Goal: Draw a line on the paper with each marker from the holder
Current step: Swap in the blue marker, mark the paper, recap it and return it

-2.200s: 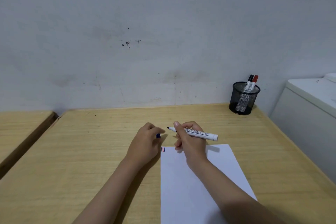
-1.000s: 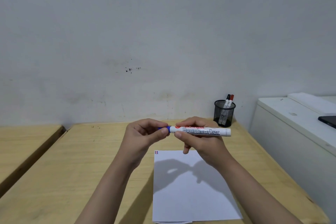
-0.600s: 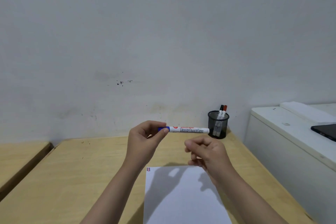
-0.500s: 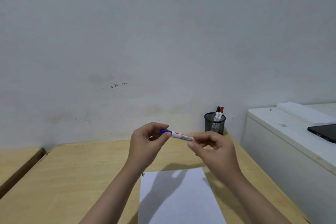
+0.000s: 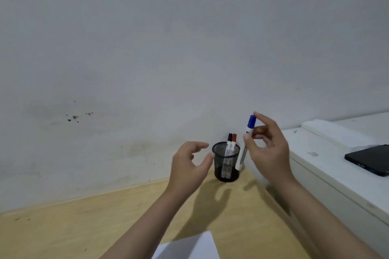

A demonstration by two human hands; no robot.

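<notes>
My right hand (image 5: 267,149) holds a white board marker with a blue cap (image 5: 246,139) nearly upright, cap up, just right of the black mesh holder (image 5: 226,164). The marker's lower end hangs beside the holder's right rim. Two markers stand inside the holder, one with a black cap (image 5: 229,137) and one with a red cap (image 5: 234,137). My left hand (image 5: 189,164) hovers just left of the holder with curled, parted fingers and nothing in it. Only the far corner of the white paper (image 5: 189,247) shows at the bottom edge.
The holder stands at the back right corner of the wooden table (image 5: 84,227), against the grey wall. A white cabinet (image 5: 336,174) adjoins the table on the right, with a black phone (image 5: 370,159) lying on top.
The cap went back onto the blue marker. My left hand let go of it, and my right hand carried it up and right to the holder, turned upright. The view has swung toward the holder.
</notes>
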